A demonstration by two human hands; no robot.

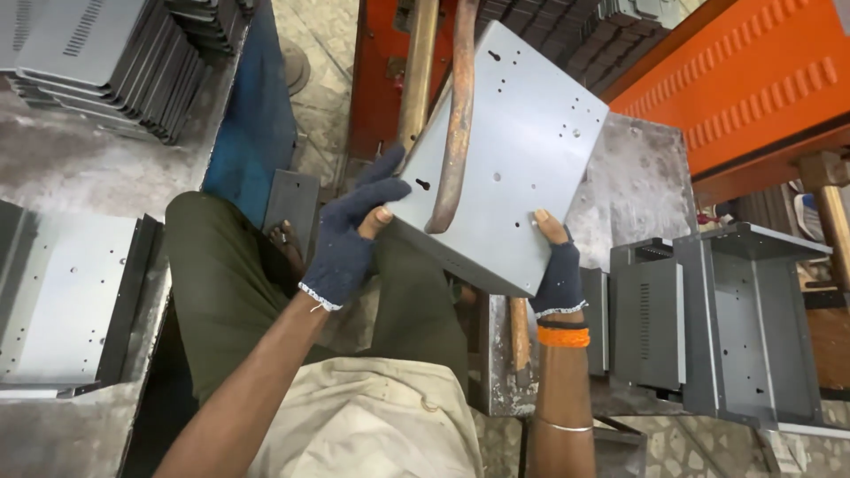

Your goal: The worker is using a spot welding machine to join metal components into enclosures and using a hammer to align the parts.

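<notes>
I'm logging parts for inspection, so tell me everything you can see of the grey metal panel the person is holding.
The grey metal panel is a flat rectangular sheet, seemingly painted steel, with folded edges and small punched holes and keyhole slots across its face. It is held tilted, one corner pointing away. The left hand in a dark blue fingerless glove grips its left edge; the right hand, gloved alike, grips the lower right corner. A curved rusty bar crosses in front of its face; whether it touches is unclear.

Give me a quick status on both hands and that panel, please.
Left hand and right hand grip grey metal panel. Curved copper arm crosses it.
</notes>
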